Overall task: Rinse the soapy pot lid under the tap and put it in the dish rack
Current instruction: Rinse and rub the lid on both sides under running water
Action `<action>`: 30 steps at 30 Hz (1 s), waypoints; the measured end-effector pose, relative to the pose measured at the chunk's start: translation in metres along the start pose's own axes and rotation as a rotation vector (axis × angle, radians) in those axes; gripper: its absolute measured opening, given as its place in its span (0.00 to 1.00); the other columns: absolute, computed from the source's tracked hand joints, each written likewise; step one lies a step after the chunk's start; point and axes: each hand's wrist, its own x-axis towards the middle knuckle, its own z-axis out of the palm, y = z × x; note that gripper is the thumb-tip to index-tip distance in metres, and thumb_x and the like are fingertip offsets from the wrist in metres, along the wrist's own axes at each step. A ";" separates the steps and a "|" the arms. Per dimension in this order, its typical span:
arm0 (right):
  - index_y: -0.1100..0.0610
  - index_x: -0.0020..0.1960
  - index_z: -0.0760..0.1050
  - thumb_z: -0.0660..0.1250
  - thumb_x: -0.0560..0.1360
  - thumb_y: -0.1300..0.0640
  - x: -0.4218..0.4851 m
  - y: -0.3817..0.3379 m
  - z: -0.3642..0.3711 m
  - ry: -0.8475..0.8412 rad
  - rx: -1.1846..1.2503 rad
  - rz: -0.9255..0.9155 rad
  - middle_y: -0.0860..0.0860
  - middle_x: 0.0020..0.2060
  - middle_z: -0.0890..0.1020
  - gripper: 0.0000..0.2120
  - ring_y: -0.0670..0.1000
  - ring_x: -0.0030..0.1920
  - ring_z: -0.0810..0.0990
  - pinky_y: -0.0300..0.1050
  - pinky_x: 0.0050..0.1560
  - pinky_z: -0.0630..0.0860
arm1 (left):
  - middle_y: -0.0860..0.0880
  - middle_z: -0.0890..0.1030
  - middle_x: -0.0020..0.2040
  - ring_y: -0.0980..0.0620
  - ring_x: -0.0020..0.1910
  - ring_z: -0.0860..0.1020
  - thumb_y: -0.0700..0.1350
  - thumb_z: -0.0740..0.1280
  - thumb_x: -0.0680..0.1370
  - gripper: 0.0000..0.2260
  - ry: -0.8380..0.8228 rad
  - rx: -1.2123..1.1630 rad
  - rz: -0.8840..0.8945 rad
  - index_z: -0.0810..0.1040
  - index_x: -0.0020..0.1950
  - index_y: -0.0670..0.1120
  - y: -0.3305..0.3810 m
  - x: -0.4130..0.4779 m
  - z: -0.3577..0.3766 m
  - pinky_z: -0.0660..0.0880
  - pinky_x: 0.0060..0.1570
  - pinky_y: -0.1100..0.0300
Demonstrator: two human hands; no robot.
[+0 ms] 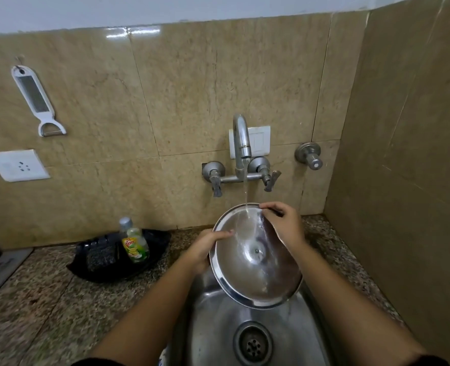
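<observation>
A tan tiled wall (181,96) rises behind a speckled granite counter (42,299) that runs to the right-hand corner. Set into the counter near that corner is a steel sink (218,328), its drain (253,344) at the near edge. Over the sink the steel pot lid (255,273) is held tilted, underside up, with a thin stream from the wall tap (241,140) striking its far part. The left hand (205,249) grips the lid's left rim, fingers curled onto the inner face; the right hand (284,223) pinches the far right rim. At the counter's back edge, left of the sink, a black tray (100,262) carries a dish soap bottle (135,244). A white grater-peeler (35,99) hangs on the wall above a white socket (18,165).
</observation>
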 end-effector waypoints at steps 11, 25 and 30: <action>0.51 0.53 0.80 0.61 0.78 0.64 -0.022 0.011 -0.014 -0.097 -0.142 -0.010 0.47 0.51 0.83 0.13 0.46 0.52 0.80 0.39 0.52 0.75 | 0.41 0.85 0.44 0.43 0.43 0.83 0.43 0.72 0.73 0.06 0.220 -0.071 0.230 0.83 0.47 0.42 -0.015 -0.004 -0.012 0.81 0.47 0.51; 0.43 0.69 0.68 0.74 0.69 0.57 -0.065 0.040 -0.014 -0.137 -0.771 -0.629 0.53 0.70 0.68 0.31 0.56 0.70 0.64 0.56 0.69 0.58 | 0.33 0.81 0.56 0.35 0.53 0.80 0.42 0.70 0.74 0.16 0.323 -0.333 0.246 0.79 0.59 0.35 -0.024 -0.009 -0.041 0.76 0.57 0.40; 0.48 0.55 0.80 0.66 0.73 0.53 -0.056 0.016 -0.025 -0.263 -0.688 -0.860 0.47 0.59 0.80 0.12 0.48 0.70 0.67 0.41 0.73 0.51 | 0.39 0.84 0.42 0.40 0.43 0.81 0.45 0.68 0.76 0.11 0.283 -0.264 -0.128 0.80 0.52 0.39 -0.014 -0.007 -0.046 0.79 0.41 0.50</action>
